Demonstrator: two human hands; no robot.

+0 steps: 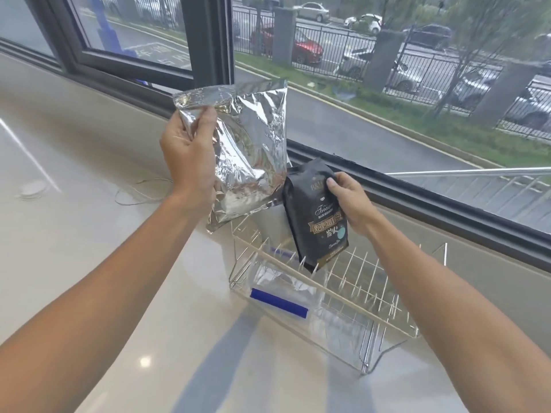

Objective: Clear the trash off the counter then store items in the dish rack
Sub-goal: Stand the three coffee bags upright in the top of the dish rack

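Observation:
My left hand grips the top left corner of a crinkled silver foil bag and holds it up above the counter, left of the rack. My right hand grips the upper edge of a black coffee bag with gold lettering. That bag hangs tilted, its lower corner down among the tines of the wire dish rack. The rack sits on the pale counter beside the window and has a clear drip tray with a blue handle.
A thin loop of wire or string lies on the counter left of the foil bag. A small round clear disc rests at the far left. The dark window frame runs right behind the rack.

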